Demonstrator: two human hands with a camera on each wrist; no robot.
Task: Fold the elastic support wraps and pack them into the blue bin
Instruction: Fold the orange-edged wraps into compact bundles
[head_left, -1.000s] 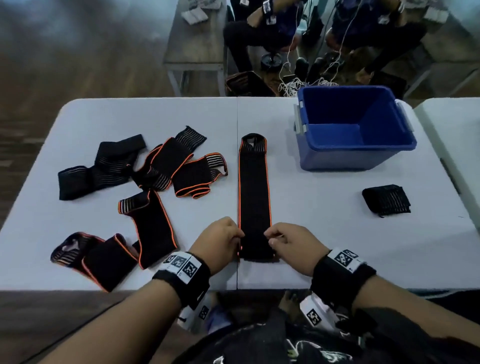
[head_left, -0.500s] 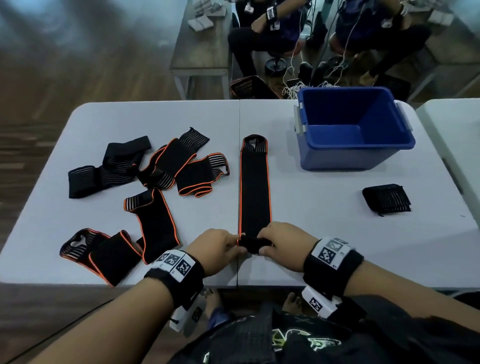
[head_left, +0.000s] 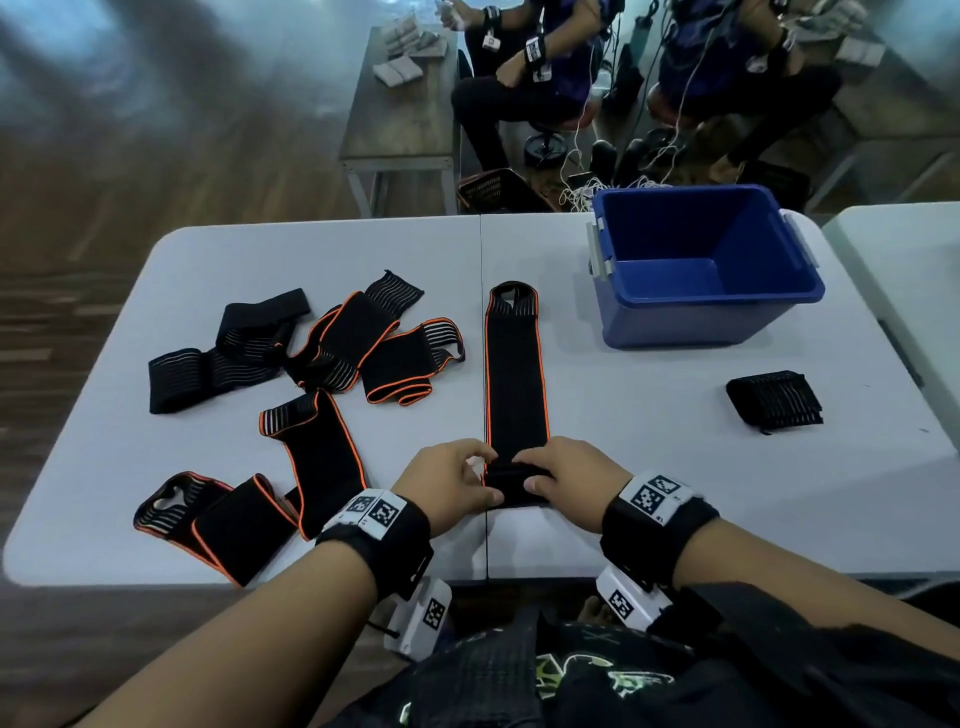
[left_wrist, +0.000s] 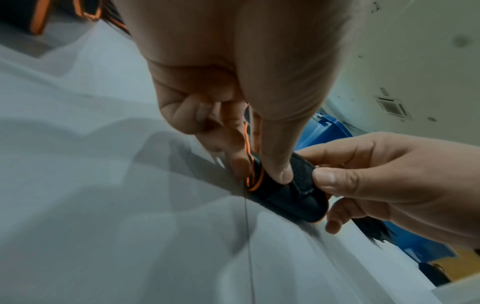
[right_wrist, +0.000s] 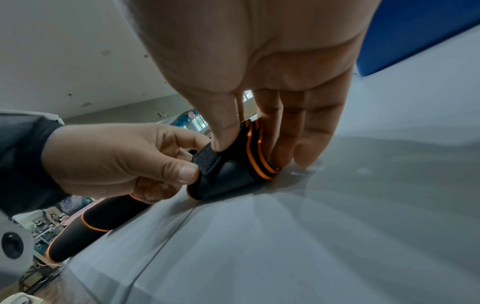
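Note:
A long black wrap with orange edging (head_left: 515, 374) lies straight down the middle of the white table (head_left: 649, 493). Its near end is rolled into a short tight fold (left_wrist: 288, 193) (right_wrist: 228, 170). My left hand (head_left: 452, 483) pinches the left side of that fold between thumb and fingers. My right hand (head_left: 566, 475) pinches the right side. The blue bin (head_left: 701, 270) stands at the far right with nothing seen inside. A folded black wrap (head_left: 775, 399) lies on the table in front of the bin.
Several unfolded wraps (head_left: 322, 353) lie scattered over the left half of the table, two of them (head_left: 223, 519) near the front edge. A second white table (head_left: 904, 270) adjoins on the right. People sit beyond the far edge.
Both hands have rolled the wrap's near end over onto itself and moved slightly away from me; the flat length of wrap is shorter than a second ago.

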